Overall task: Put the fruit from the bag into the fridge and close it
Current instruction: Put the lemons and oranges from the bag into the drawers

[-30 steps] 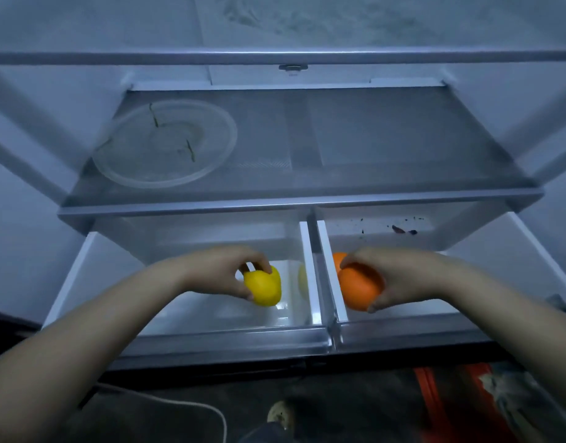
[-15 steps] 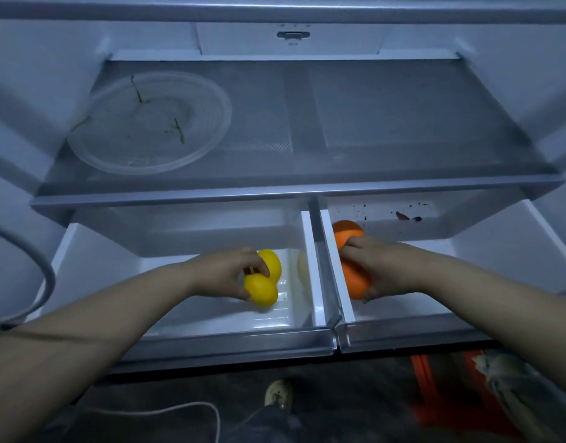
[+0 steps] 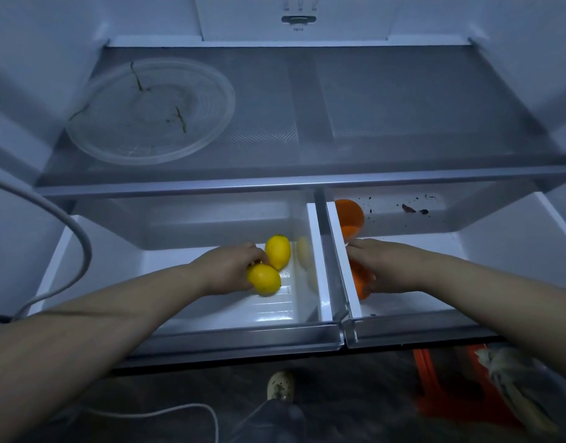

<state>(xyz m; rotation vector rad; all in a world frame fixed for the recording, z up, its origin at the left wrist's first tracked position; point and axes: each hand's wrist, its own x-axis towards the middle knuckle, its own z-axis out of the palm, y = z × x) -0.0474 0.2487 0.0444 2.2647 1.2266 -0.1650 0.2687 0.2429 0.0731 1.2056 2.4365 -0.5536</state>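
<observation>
Inside the open fridge (image 3: 51,75), under the glass shelf (image 3: 387,123) carrying a clear plate (image 3: 150,110), I see my left hand (image 3: 227,271) in the left drawer (image 3: 243,337) curled round the near lemon (image 3: 265,280), just beside a second lemon (image 3: 278,252); my right hand (image 3: 390,266) in the right drawer (image 3: 435,330) grips the near orange (image 3: 361,284), with the far orange (image 3: 348,219) behind it
</observation>
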